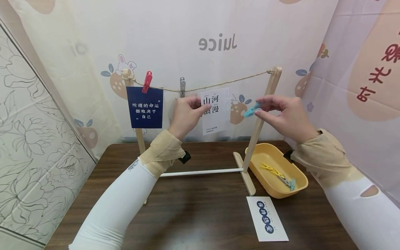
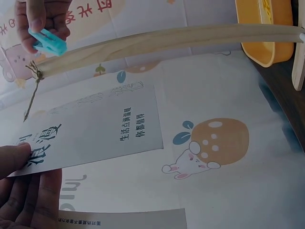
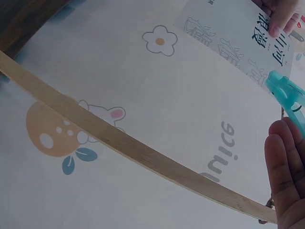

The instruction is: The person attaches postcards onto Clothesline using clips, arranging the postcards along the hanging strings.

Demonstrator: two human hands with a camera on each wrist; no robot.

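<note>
My left hand (image 1: 189,116) pinches a white card (image 1: 215,121) with dark printed characters by its left side, just below the twine line (image 1: 231,82). To the right of it, my right hand (image 1: 284,116) holds a teal clothespin (image 1: 251,110) between thumb and fingers, apart from the card. A red clothespin (image 1: 147,82) holds a dark blue card (image 1: 145,109) at the line's left end. Just above my left hand a grey clothespin (image 1: 182,86) is on the line. What hangs from it is mostly hidden; the left wrist view shows part of another card (image 2: 143,218) below.
A wooden post (image 1: 259,128) carries the twine's right end, and a white rod (image 1: 203,172) runs low across the stand. Behind its foot sits a yellow basin (image 1: 259,147) with several clothespins (image 1: 276,172). Another printed card (image 1: 268,222) lies on the brown table (image 1: 193,215).
</note>
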